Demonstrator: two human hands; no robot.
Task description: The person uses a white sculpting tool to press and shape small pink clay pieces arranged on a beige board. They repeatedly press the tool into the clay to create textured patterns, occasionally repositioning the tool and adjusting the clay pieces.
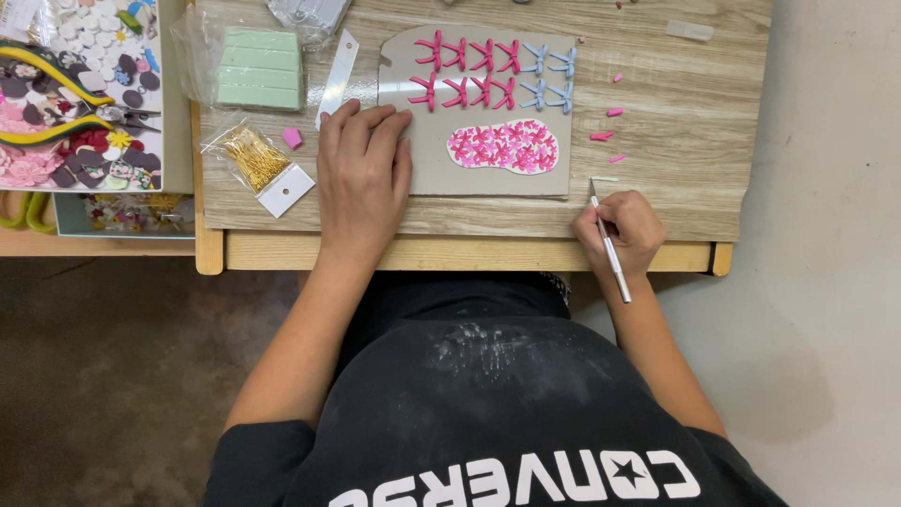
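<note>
My left hand [363,174] lies flat, fingers together, on the left edge of a grey cardboard sheet [441,164]. On that sheet sit two rows of small pink bows [466,73] and blue bows [549,77], and below them a white oval slab covered in pink flowers [503,146]. My right hand [621,230] grips a slim silver craft knife [610,246] like a pen. Its tip points at a thin pale green strip [605,178] on the wooden board [676,113], just right of the cardboard.
A pale green clay block [260,68] in a clear wrapper, a metal blade [337,77], a bag of gold pins [251,156] and a pink clay bit [293,138] lie to the left. Pink scraps [608,124] dot the right. A tray of clay pieces with pliers [66,94] stands far left.
</note>
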